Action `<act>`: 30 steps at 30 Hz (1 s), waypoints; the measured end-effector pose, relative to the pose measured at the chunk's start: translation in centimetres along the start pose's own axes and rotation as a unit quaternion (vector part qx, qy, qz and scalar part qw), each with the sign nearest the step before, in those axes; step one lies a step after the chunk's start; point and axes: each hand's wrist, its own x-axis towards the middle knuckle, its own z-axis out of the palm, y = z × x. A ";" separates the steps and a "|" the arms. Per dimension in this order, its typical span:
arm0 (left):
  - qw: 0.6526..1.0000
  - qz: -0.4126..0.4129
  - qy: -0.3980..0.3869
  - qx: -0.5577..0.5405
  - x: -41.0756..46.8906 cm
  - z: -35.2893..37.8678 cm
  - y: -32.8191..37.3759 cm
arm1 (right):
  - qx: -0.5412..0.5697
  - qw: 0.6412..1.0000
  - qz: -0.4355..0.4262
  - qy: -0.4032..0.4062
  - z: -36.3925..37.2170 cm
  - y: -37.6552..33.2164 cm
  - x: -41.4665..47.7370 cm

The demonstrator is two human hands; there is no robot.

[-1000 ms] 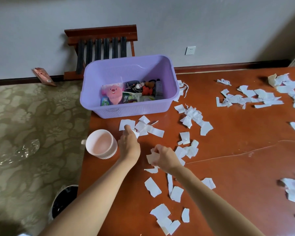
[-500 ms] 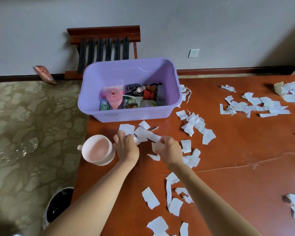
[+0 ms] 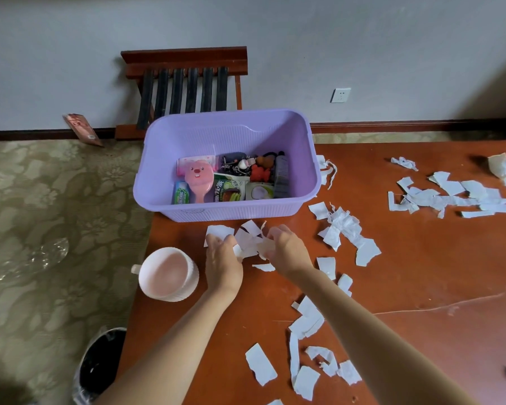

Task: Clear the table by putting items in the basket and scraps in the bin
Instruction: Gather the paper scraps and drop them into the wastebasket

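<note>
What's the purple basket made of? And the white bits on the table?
The purple basket looks like moulded plastic: smooth, slightly glossy, with fine ribbed walls. The white scraps look like thin matte paper, going by their ragged torn edges.

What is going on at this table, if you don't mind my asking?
A person is clearing torn paper. Both hands work one pile of scraps in front of the basket: the right hand grips a bunch, and the left hand touches the pile. The basket already holds small items. A cup stands beside the left hand, many more pieces litter the table, and the bin waits on the floor.
</note>
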 end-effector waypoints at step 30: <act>0.922 0.016 0.028 -0.387 -4.7 -12.3 -2.3 | 0.540 0.802 0.242 0.078 -5.7 -9.0 -10.7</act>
